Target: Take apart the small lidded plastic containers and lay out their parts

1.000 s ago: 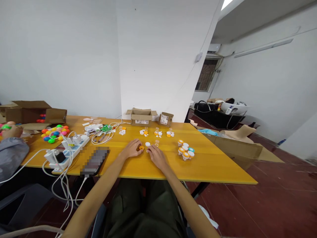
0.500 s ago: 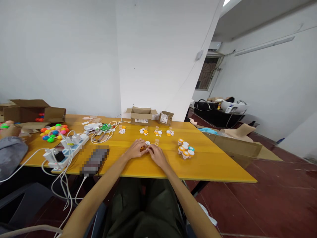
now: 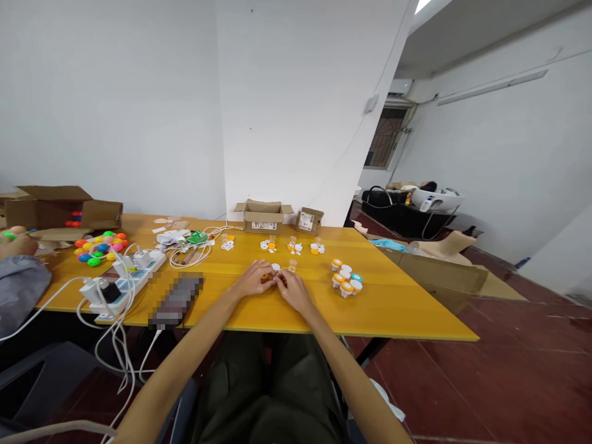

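Both my hands meet at the middle of the yellow table (image 3: 393, 308). My left hand (image 3: 252, 279) pinches a small orange cap (image 3: 267, 278). My right hand (image 3: 291, 288) is curled with its fingertips against the same piece. A white cap (image 3: 275, 267) and a small clear jar (image 3: 292, 266) sit just beyond my fingers. To the right stands a cluster of small capped jars (image 3: 346, 279) with orange, white and teal lids. Farther back lie several loose caps and jars (image 3: 293, 246).
Two small cardboard boxes (image 3: 264, 217) stand at the table's far edge. At left are a white power strip with cables (image 3: 124, 279), a dark phone (image 3: 176, 300), coloured balls (image 3: 98, 246) and an open carton (image 3: 50, 208). Another person's sleeve and hand (image 3: 18, 271) show at far left.
My two hands have drawn together over the orange cap, which now sits between their fingertips. The view has shifted slightly.
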Demonstrator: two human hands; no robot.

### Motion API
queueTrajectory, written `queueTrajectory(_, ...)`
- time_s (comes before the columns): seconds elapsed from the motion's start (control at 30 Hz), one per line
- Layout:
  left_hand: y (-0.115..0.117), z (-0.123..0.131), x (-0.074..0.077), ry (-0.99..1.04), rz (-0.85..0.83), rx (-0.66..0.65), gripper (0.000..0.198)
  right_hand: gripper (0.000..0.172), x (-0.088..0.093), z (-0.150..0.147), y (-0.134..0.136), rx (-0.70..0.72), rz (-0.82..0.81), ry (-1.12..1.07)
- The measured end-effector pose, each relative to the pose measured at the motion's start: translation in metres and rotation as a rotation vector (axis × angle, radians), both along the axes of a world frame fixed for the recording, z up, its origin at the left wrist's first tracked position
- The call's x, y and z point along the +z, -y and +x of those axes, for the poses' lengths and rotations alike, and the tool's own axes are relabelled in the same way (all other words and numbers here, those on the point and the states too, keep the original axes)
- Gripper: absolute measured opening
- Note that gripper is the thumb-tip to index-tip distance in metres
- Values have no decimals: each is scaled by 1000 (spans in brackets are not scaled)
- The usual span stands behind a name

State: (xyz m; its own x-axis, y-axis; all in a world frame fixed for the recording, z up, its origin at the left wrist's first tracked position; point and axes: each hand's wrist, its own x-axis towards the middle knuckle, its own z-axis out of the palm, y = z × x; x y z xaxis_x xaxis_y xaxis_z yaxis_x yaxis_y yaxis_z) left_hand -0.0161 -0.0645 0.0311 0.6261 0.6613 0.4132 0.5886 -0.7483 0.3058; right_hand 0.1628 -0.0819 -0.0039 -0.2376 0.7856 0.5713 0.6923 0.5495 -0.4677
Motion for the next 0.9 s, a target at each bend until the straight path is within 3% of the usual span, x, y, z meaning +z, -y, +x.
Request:
queueTrajectory(0.67, -4, -3, -5, -11, 104, 11, 16, 18, -5, 0, -4, -65, -8, -15)
queueTrajectory(0.9, -9, -6, -11, -14, 121, 35, 15, 22, -6, 3, -5, -5, 73, 14)
